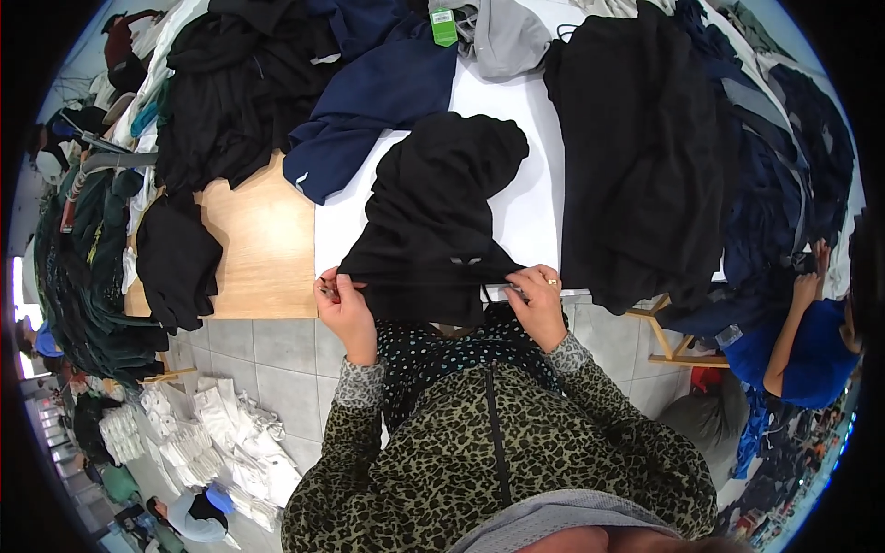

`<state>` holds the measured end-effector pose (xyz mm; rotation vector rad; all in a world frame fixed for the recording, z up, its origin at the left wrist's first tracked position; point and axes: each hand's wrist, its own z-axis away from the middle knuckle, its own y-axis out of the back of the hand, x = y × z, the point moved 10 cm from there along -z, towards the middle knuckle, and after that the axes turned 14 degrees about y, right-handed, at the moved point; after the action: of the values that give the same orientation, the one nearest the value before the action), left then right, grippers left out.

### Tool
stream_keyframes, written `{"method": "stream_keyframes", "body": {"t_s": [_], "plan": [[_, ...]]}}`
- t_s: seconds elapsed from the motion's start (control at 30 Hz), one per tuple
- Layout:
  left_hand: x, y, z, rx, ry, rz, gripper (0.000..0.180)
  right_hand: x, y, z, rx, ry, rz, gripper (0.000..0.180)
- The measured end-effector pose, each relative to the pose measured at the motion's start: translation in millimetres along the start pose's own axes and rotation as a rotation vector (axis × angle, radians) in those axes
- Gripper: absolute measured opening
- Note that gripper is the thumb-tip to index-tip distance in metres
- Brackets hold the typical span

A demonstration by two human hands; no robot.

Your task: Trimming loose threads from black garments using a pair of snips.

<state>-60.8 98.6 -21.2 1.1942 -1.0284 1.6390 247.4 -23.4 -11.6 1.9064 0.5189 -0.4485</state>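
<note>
Hands were pinched shut on the near hem of the black garment (433,217), left hand (346,309) at 9 o'clock, right hand (537,300) at 3, so the cloth ran away toward 12 across the white counter (525,198), both equally close.

Soft matt black cloth in the garment (433,217) pinched at the table's near edge by left hand (346,309) and right hand (539,300). Smooth white tabletop (530,198), pale matt wood board (263,244) alongside. Glossy green paper tag (443,26) at the far edge. Smooth grey floor tiles (277,355).
</note>
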Motion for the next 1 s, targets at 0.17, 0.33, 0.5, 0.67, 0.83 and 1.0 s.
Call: {"method": "stream_keyframes", "body": {"t_s": [0.17, 0.33, 0.5, 0.67, 0.83, 1.0], "plan": [[-41, 27, 0, 0.019, 0.209, -0.032, 0.006, -4, -2, -4, 0.077, -0.005, -0.224, 0.014], [-52, 29, 1, 0.014, 0.233, -0.026, 0.006, -13, 7, -4, 0.162, -0.009, -0.252, 0.013], [-15, 15, 20, 0.024, -0.210, -0.596, 0.021, -22, 23, 10, 0.396, -0.021, -0.296, 0.015], [19, -47, 84, -0.289, -0.499, -0.621, 0.024, -8, 18, 27, 0.537, -0.173, -0.456, 0.026], [4, -118, 111, -0.594, -0.645, -0.830, 0.036, -17, 20, 22, 0.567, -0.080, -0.522, 0.039], [27, -101, 112, -0.547, -0.876, -0.564, 0.034, -24, 44, 22, 0.549, 0.099, -0.190, 0.050]]}}
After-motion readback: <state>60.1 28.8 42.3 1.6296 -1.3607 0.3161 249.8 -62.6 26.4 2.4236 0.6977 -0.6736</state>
